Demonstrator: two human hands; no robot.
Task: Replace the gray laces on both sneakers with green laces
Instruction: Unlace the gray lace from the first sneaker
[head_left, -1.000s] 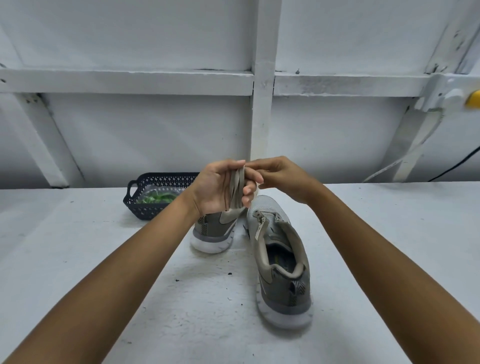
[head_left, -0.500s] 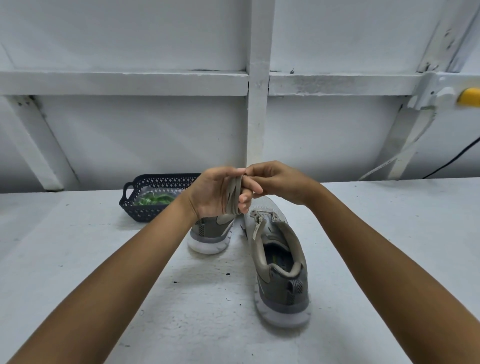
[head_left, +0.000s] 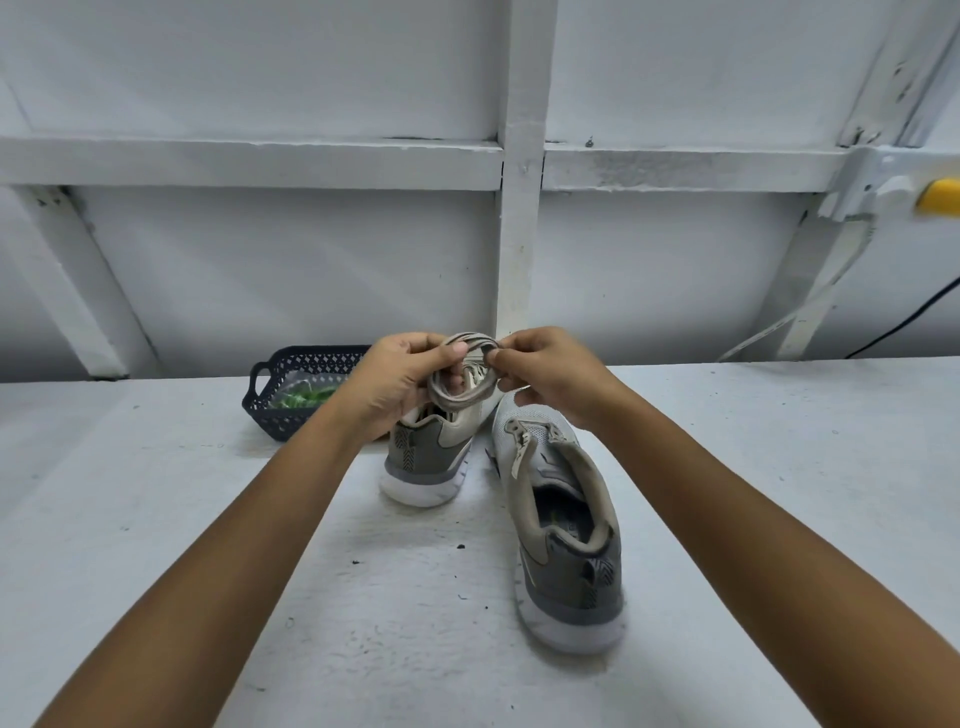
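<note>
Gray lace (head_left: 457, 402), coiled, is pinched in the fingers (head_left: 452, 353) of left hand (head_left: 397, 382) and right hand (head_left: 550, 376) above two sneakers (head_left: 566, 545) on the bench (head_left: 156, 519), near a basket (head_left: 270, 415) of green laces (head_left: 311, 397).

Open tabletop (head_left: 156, 519) either side of near sneaker (head_left: 566, 551) and far sneaker (head_left: 426, 457); basket (head_left: 272, 415) beside the latter.

1. The left hand (head_left: 395, 379) and right hand (head_left: 550, 379) are raised above the white table (head_left: 156, 519), and each pinches one side of a coiled gray lace (head_left: 460, 402).
2. The far sneaker (head_left: 426, 462) stands partly behind the left hand. The near sneaker (head_left: 566, 545) lies just beside it, heel toward the camera.
3. A dark basket (head_left: 270, 415) at left rear holds green laces (head_left: 306, 397).
</note>
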